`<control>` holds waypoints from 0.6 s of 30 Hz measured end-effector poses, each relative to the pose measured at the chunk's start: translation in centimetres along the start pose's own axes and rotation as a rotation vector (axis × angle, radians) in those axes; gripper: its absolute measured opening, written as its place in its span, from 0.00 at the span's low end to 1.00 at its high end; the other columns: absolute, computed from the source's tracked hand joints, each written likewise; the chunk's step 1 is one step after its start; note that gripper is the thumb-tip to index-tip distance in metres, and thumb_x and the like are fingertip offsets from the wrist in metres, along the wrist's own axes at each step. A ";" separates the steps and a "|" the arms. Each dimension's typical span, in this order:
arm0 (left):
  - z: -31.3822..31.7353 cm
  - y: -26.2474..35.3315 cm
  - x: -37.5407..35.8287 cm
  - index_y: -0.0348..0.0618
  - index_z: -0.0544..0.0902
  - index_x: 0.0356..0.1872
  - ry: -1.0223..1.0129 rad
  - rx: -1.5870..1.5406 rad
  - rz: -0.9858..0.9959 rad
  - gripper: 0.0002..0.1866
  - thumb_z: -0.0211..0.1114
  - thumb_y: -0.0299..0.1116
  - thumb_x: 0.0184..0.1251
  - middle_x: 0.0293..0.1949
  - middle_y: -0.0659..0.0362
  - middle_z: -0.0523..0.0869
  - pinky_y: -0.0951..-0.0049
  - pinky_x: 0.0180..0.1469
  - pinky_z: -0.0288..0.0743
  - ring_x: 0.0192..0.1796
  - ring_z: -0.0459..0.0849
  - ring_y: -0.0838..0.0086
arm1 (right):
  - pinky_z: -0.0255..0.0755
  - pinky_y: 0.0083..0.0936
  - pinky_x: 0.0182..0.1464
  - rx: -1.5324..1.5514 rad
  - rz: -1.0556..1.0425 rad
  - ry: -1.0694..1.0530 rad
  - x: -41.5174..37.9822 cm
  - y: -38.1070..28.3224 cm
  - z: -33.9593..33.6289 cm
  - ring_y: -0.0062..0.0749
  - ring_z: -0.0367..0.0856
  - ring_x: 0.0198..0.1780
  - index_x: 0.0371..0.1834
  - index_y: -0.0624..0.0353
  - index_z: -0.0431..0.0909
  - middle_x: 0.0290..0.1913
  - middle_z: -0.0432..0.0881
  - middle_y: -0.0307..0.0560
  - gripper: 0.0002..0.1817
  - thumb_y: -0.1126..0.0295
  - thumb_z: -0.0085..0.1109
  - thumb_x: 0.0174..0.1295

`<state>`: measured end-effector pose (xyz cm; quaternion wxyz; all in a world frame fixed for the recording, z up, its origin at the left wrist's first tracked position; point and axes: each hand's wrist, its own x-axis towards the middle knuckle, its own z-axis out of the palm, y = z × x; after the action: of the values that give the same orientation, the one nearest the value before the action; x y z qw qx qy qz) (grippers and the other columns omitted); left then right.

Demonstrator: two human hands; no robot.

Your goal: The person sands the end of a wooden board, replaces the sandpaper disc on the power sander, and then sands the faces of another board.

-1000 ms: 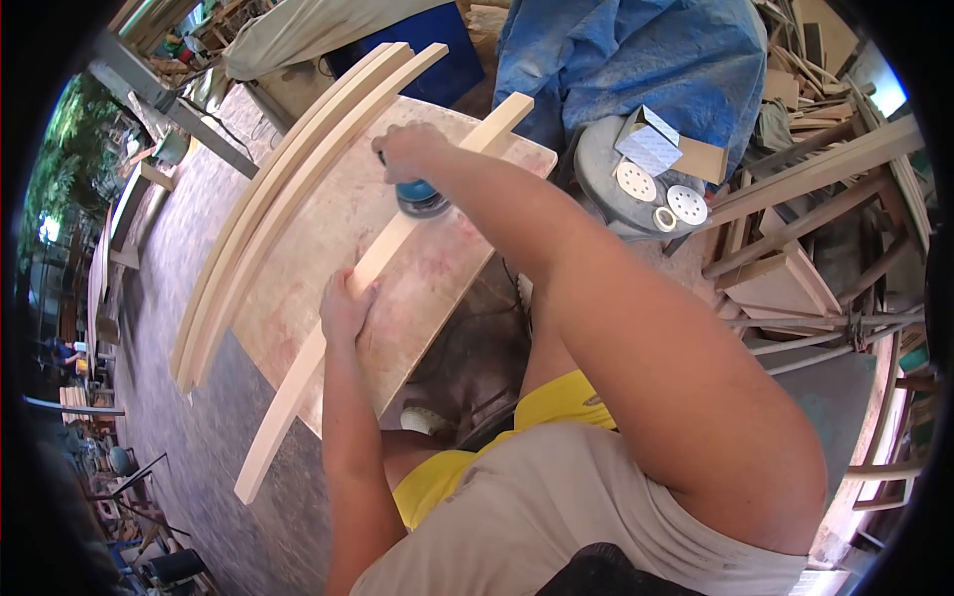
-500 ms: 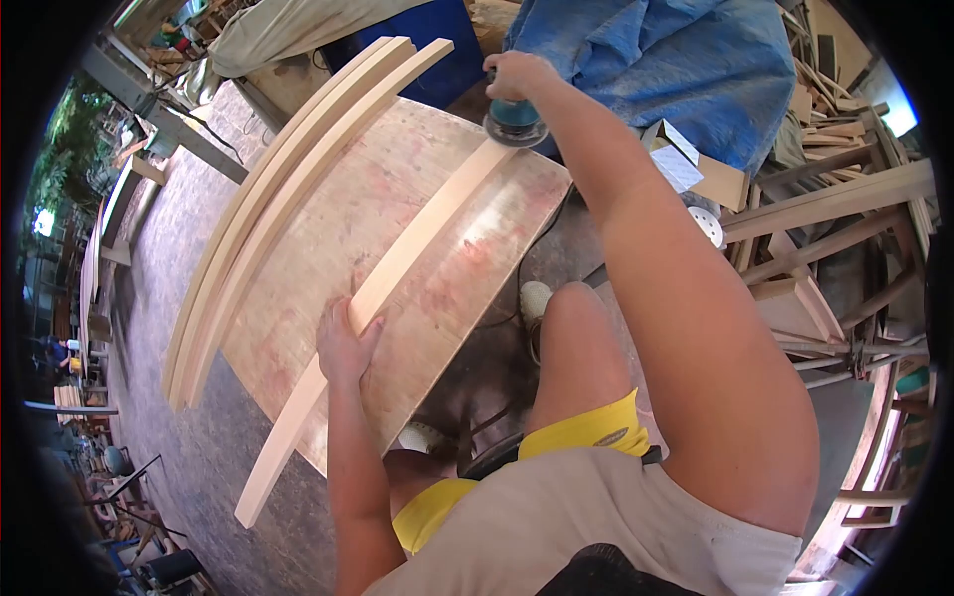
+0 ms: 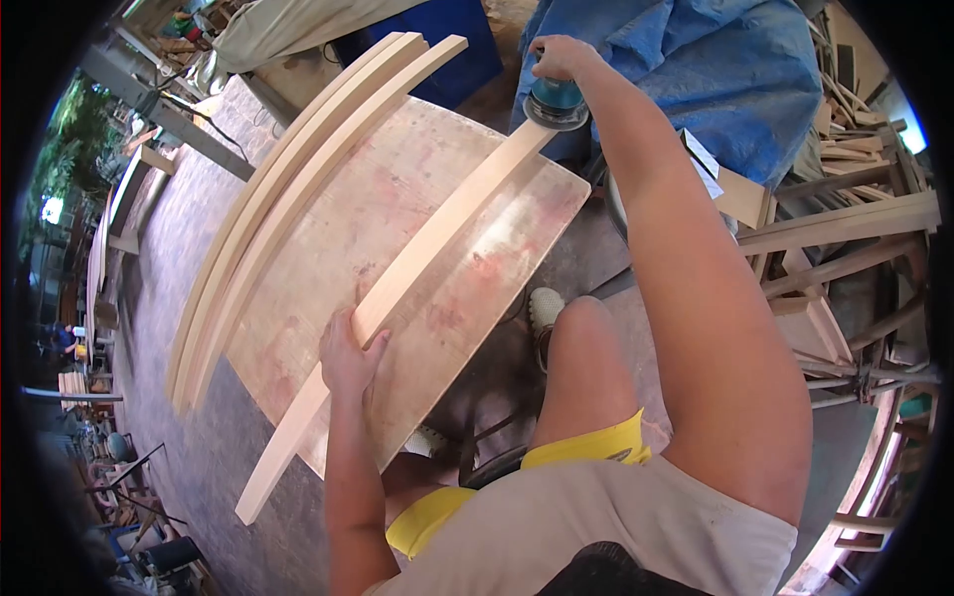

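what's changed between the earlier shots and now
The right hand has moved the sander away from the person, along the single wooden strip to its far end. Nothing has been newly taken hold of or let go. The left hand stays on the strip nearer the person, and the other curved strips still lie along the table's left side.

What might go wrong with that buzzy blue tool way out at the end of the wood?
The sander sits past the table edge, so the right hand pressing there might tip the curved strip. Its pad overhangs the strip's end, so it might slip off. I see only the left hand steadying the strip, so it might slide.
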<state>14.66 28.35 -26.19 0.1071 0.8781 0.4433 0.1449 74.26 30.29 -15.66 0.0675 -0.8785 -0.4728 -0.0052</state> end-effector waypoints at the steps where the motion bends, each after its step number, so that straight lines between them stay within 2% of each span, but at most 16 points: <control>1: 0.1 0.1 0.0 0.41 0.77 0.61 0.004 -0.001 -0.002 0.36 0.78 0.49 0.55 0.56 0.47 0.83 0.52 0.62 0.75 0.60 0.81 0.49 | 0.75 0.42 0.67 0.003 -0.007 0.004 0.0 -0.4 0.2 0.44 0.81 0.65 0.68 0.38 0.77 0.66 0.82 0.45 0.34 0.53 0.66 0.54; 3: -0.1 0.2 -0.1 0.41 0.76 0.61 0.013 0.002 -0.011 0.36 0.78 0.49 0.55 0.56 0.47 0.83 0.52 0.62 0.74 0.60 0.80 0.49 | 0.75 0.42 0.66 -0.015 -0.114 0.033 -1.3 -2.0 0.4 0.46 0.81 0.64 0.67 0.39 0.78 0.64 0.83 0.48 0.32 0.53 0.65 0.54; 5: -0.1 0.2 -0.1 0.42 0.77 0.62 -0.035 -0.015 -0.082 0.36 0.78 0.50 0.55 0.56 0.47 0.83 0.53 0.63 0.74 0.61 0.80 0.49 | 0.75 0.43 0.66 -0.010 -0.116 0.016 -3.4 -4.1 0.1 0.46 0.81 0.65 0.67 0.38 0.78 0.64 0.83 0.48 0.32 0.53 0.65 0.55; 8: 0.3 -0.5 -0.3 0.43 0.77 0.62 0.008 -0.061 -0.080 0.37 0.78 0.51 0.55 0.57 0.47 0.83 0.53 0.63 0.74 0.61 0.80 0.50 | 0.75 0.43 0.67 -0.043 -0.134 -0.052 -7.7 -8.9 -0.8 0.47 0.80 0.66 0.71 0.34 0.74 0.67 0.80 0.49 0.33 0.53 0.65 0.58; 12: 0.1 -1.0 -0.6 0.43 0.77 0.63 0.014 -0.121 -0.074 0.37 0.78 0.51 0.56 0.58 0.47 0.83 0.53 0.65 0.74 0.63 0.80 0.50 | 0.76 0.44 0.65 -0.040 -0.248 -0.058 -12.9 -14.8 -1.1 0.50 0.81 0.64 0.71 0.37 0.74 0.66 0.78 0.52 0.33 0.53 0.67 0.58; 14: 0.4 -1.7 -0.9 0.44 0.76 0.64 0.041 -0.068 0.009 0.37 0.78 0.51 0.57 0.59 0.47 0.83 0.53 0.66 0.72 0.64 0.79 0.51 | 0.76 0.44 0.65 -0.067 -0.331 -0.094 -15.9 -18.2 -1.9 0.51 0.81 0.65 0.70 0.39 0.74 0.66 0.78 0.52 0.33 0.55 0.67 0.58; 18: 0.1 -3.2 -3.0 0.45 0.76 0.65 0.053 0.001 -0.029 0.37 0.76 0.53 0.58 0.59 0.48 0.83 0.54 0.67 0.71 0.63 0.80 0.52 | 0.75 0.44 0.66 -0.046 -0.456 -0.127 -20.0 -23.7 -1.5 0.52 0.79 0.66 0.70 0.40 0.74 0.66 0.78 0.52 0.32 0.55 0.67 0.59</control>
<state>10.63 27.80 -27.75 0.0968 0.8674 0.4590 0.1661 43.57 26.45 -12.94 0.0146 -0.7489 -0.6621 0.0240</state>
